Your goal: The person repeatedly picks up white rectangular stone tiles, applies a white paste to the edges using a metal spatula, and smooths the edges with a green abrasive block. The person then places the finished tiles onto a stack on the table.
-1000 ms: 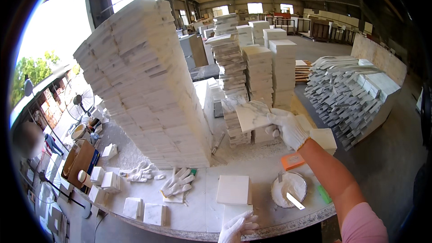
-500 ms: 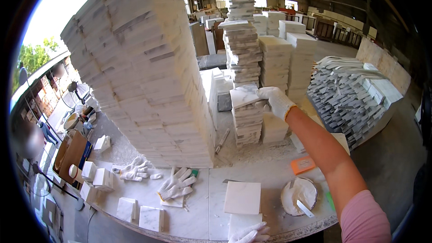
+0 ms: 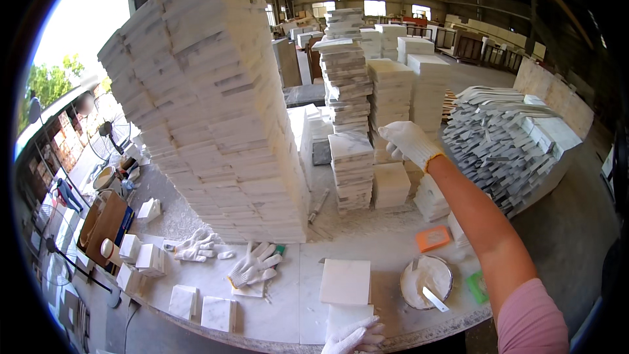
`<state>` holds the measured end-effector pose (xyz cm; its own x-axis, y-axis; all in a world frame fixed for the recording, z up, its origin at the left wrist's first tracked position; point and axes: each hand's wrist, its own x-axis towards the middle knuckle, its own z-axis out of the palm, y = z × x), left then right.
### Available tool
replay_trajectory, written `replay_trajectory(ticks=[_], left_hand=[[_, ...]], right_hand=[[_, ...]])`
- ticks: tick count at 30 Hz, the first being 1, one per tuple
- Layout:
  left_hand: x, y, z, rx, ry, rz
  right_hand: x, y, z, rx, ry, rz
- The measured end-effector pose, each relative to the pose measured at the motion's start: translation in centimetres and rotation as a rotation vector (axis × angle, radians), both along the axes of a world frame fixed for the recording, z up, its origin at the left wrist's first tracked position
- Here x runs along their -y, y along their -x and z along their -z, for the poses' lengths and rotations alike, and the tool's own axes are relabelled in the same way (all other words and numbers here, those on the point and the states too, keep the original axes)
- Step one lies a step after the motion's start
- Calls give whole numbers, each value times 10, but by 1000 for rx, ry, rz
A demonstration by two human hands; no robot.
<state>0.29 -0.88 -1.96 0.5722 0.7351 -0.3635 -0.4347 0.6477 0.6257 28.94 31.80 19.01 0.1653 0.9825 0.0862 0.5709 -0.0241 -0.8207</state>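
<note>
My right hand [image 3: 407, 141], in a white knit glove, hangs in the air just right of a short stack of white marble tiles [image 3: 351, 172]. Its fingers are loosely bent, with no tile visible in them. At the lower edge my left hand [image 3: 356, 337], also gloved, stretches its fingers over the near end of a pale tile [image 3: 348, 318]; the wrist is out of the picture. A thicker square tile [image 3: 345, 280] lies just beyond it. Right of that stands a round bowl of whitish paste [image 3: 418, 279] with a white-handled spatula [image 3: 435, 299] in it.
A tall tile stack [image 3: 216, 118] rises at centre left. Loose white gloves [image 3: 253, 266] and small blocks [image 3: 219, 314] lie on the marble worktop [image 3: 283, 314]. An orange block [image 3: 433, 238] and a green item [image 3: 477, 286] flank the bowl. Grey-edged slabs [image 3: 504, 144] lean at right.
My right hand has left the top tile of the short stack and moved right, clear of it. My left hand stays by the pale tile. The view has shifted slightly.
</note>
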Motion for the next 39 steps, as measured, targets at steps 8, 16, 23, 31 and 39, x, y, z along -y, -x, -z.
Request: replay_trajectory(ticks=[8, 16, 23, 31, 39], left_hand=[[-1, 30, -36, -262, -278, -264], [-18, 41, -51, -613, -377, -509], [-38, 25, -56, -708, -392, -385], [-24, 13, -48, -565, -354, -358], [3, 16, -31, -482, -249, -448]], right_hand=[[129, 19, 31, -64, 200, -316], [234, 59, 124, -233, 358, -363], [246, 71, 152, -135, 336, -305], [243, 73, 152, -360, 358, -304], [290, 45, 155, -728, 370, -304]])
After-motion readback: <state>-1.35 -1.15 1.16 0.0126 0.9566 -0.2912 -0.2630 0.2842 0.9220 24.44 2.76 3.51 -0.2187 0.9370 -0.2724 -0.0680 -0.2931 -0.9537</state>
